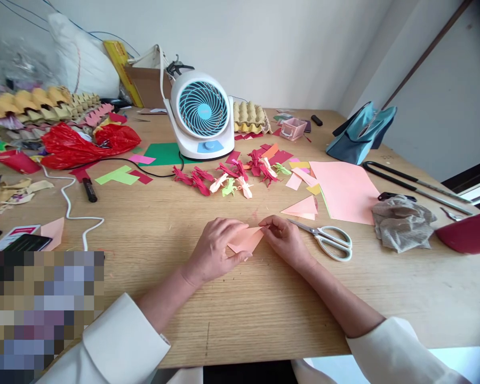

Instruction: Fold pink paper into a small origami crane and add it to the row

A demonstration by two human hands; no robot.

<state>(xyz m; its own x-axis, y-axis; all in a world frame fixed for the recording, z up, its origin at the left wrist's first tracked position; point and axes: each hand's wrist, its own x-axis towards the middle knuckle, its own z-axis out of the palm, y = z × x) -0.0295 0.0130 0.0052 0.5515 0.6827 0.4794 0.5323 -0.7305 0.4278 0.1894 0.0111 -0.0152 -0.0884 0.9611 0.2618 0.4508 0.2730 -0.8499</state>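
Note:
A small piece of folded pink paper is held between my two hands just above the wooden table. My left hand grips its left side, the thumb along the near edge and the fingers over the far one. At the right corner, my right hand pinches the paper between thumb and fingertips. White-handled scissors lie beside my right hand, blades pointing left. Beyond the hands are pink paper triangles and several small folded paper figures in red, pale pink and green.
A white fan stands at the back. Large pink sheets, a crumpled grey cloth and a blue bag lie to the right. A red plastic bag, a marker and a white cable are on the left.

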